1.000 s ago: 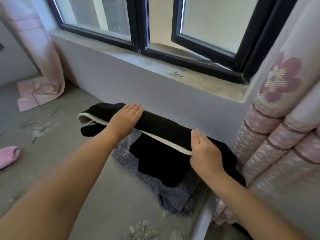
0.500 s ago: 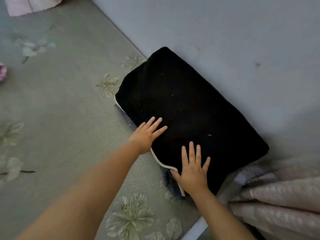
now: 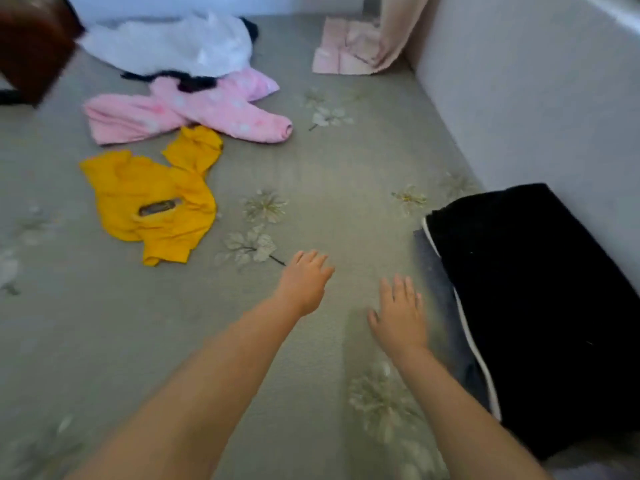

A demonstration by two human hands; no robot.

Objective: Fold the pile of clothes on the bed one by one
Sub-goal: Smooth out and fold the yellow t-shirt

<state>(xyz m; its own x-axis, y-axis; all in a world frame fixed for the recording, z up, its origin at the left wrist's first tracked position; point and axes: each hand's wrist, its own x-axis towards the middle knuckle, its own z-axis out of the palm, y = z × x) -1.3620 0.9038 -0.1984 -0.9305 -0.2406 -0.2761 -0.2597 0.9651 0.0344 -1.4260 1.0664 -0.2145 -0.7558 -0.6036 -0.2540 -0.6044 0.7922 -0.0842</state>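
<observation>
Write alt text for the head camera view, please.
Two bare hands, left hand and right hand, hover open over a grey floral bed sheet. A folded black garment lies right; unfolded yellow top and pink garment lie left.

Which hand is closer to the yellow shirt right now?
Left. The left hand hovers just right of the yellow shirt; the right hand is farther right, beside the folded black garment.

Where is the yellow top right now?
In the head view the yellow top lies crumpled on the left of the bed, just below the pink garment and beyond the left hand.
</observation>
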